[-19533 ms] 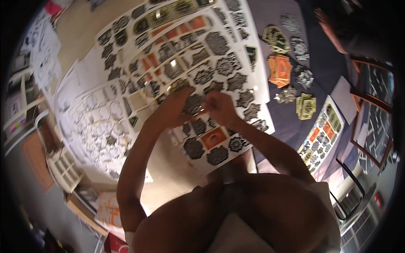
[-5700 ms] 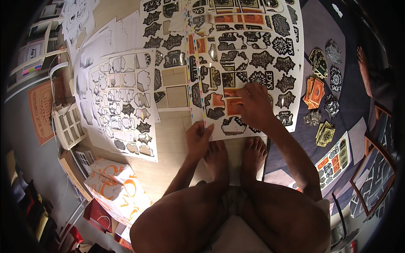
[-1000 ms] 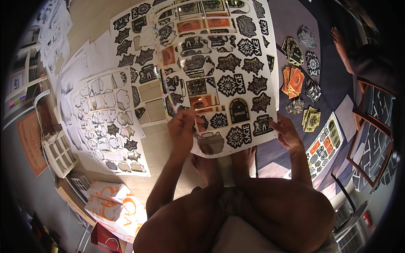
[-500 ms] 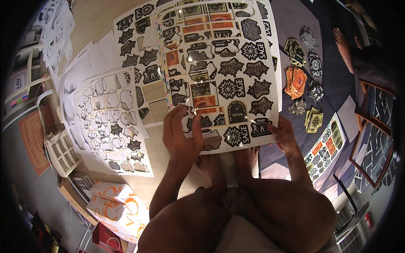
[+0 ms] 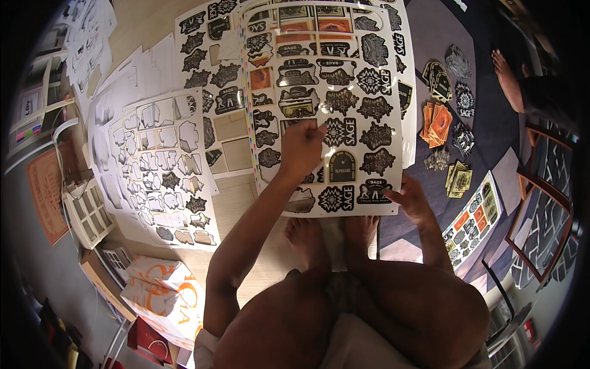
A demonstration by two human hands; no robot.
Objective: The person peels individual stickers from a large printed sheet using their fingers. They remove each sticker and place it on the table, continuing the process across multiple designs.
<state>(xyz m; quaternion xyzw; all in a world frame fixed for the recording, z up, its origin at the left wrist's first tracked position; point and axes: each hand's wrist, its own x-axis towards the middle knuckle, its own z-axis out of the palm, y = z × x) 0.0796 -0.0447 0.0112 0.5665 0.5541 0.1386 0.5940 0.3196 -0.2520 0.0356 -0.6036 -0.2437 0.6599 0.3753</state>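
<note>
A large white sheet of die-cut stickers [image 5: 387,206] lies before me, printed with black, gold and orange designs. Several of its cut-outs are bare. My left hand [image 5: 302,150] is over its middle, fingers pinched together beside a black-and-white sunburst sticker [image 5: 332,133]; what is between the fingertips is hidden. Just below that hand is an arched black-and-gold sticker [image 5: 342,166]. My right hand [image 5: 413,198] grips the sheet's near right corner between thumb and fingers, next to a black sticker with figures [image 5: 374,192].
Beneath lies another sticker sheet [image 5: 228,126]. Mostly peeled sheets [image 5: 206,230] are at left. Sorted sticker piles, including orange cards [image 5: 436,125] and gold notes [image 5: 458,179], lie on a dark mat at right, near a smaller sheet [image 5: 473,221]. Another person's foot [image 5: 507,80] is at far right.
My left hand has moved up and right from the sheet's lower left edge to its middle, its fingers now pinched. The sheet lies slightly lower and flatter; my right hand stays at its corner.
</note>
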